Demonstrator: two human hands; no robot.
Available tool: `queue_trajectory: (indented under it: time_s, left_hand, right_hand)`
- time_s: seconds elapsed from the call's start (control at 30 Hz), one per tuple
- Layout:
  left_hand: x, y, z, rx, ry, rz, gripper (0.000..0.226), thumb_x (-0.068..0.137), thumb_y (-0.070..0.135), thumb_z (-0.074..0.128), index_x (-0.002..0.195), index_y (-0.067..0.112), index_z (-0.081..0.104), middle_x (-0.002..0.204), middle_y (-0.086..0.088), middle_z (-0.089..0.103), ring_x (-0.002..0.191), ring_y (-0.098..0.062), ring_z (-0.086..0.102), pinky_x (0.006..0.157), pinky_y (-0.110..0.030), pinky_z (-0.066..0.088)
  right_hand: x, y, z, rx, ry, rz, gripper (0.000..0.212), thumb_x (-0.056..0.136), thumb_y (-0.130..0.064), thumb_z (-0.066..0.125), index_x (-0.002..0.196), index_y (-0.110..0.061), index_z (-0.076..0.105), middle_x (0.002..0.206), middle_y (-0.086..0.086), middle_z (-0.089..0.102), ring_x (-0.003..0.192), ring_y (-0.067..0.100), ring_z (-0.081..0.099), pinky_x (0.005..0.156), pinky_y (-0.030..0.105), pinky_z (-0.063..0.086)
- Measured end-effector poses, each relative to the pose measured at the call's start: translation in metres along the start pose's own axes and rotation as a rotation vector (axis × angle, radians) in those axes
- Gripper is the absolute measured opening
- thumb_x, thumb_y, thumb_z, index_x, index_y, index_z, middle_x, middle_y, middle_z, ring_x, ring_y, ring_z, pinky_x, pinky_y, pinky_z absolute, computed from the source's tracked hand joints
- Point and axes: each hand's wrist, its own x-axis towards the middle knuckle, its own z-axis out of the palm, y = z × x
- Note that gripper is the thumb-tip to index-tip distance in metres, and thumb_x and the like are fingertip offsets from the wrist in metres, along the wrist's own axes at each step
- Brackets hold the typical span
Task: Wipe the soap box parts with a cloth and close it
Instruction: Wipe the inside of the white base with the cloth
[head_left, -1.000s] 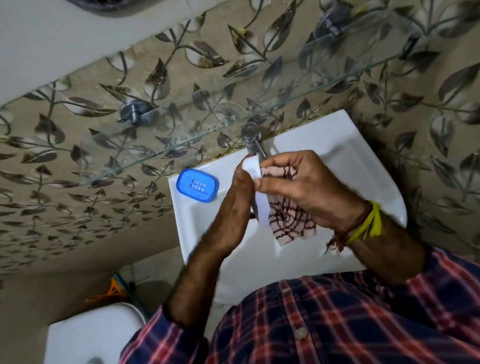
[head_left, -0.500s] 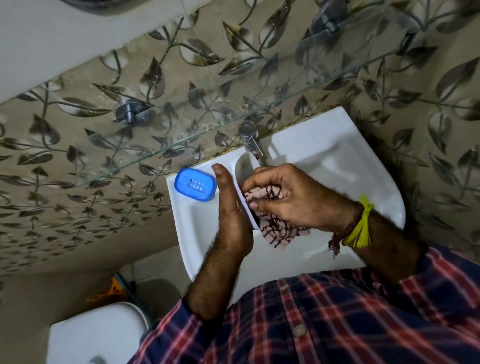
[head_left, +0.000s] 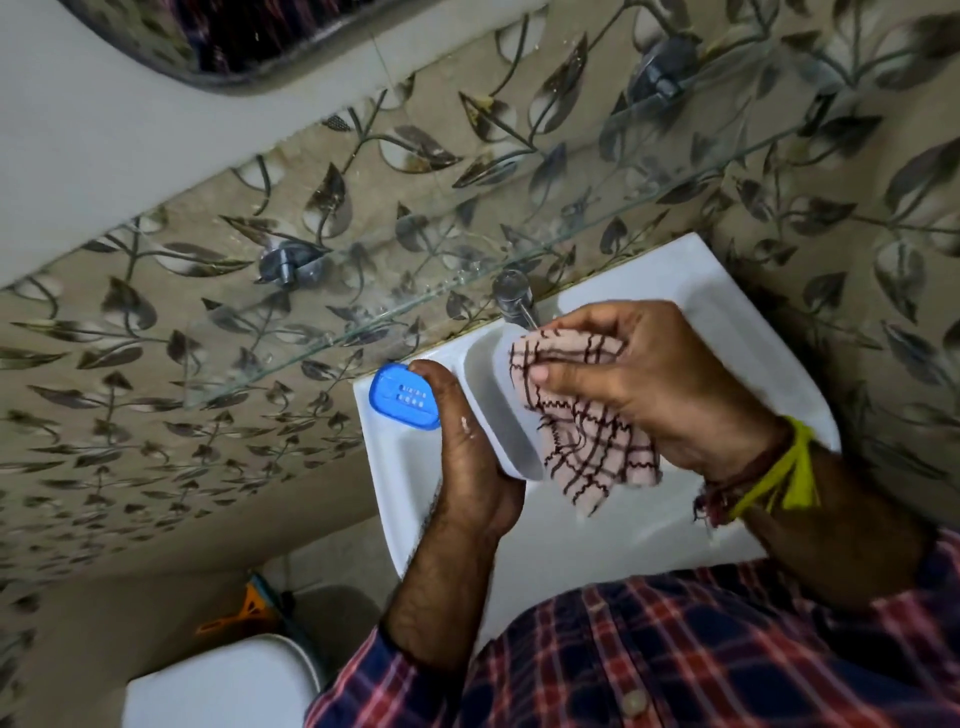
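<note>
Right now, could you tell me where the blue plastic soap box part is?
In the head view, the blue plastic soap box part lies on the white sink's back left corner, just beyond the left hand's thumb tip.

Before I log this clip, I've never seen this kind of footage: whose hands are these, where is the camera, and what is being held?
The single view comes from a camera worn on a person's head, looking down at their own two bare hands over a white ceramic washbasin. The left hand grips a white translucent plastic soap box tray. The right hand pinches a pink checked cloth against that tray's rim. A blue oval plastic soap box part with small holes lies on the basin's ledge, partly behind the left thumb. A metal tap stands behind.
</note>
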Motion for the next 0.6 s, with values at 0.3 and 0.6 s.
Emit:
queue_trajectory:
  time_s: [0.3,0.6]
  left_hand:
    - [0.001,-0.022,0.012,0.027,-0.064,0.084,0.082,0.088,0.081,0.027,0.12,0.023,0.076,0.125,-0.008,0.073,0.121,-0.022,0.067,0.095,-0.032,0.056]
    - [0.004,-0.025,0.002,0.028,-0.028,0.131,0.08,0.09,0.082,0.028,0.107,0.024,0.079,0.102,-0.007,0.079,0.102,-0.023,0.075,0.084,-0.036,0.061]
  right_hand:
    - [-0.009,-0.002,0.039,-0.837,0.311,-0.242,0.022,0.081,-0.033,0.066,0.099,-0.023,0.073,0.1,-0.002,0.07,0.095,0.026,0.066,0.074,0.034,0.052]
    - [-0.016,0.004,0.033,-0.655,-0.078,-0.318,0.013,0.084,-0.019,0.067,0.093,-0.02,0.077,0.087,-0.002,0.061,0.086,0.021,0.064,0.073,0.038,0.055]
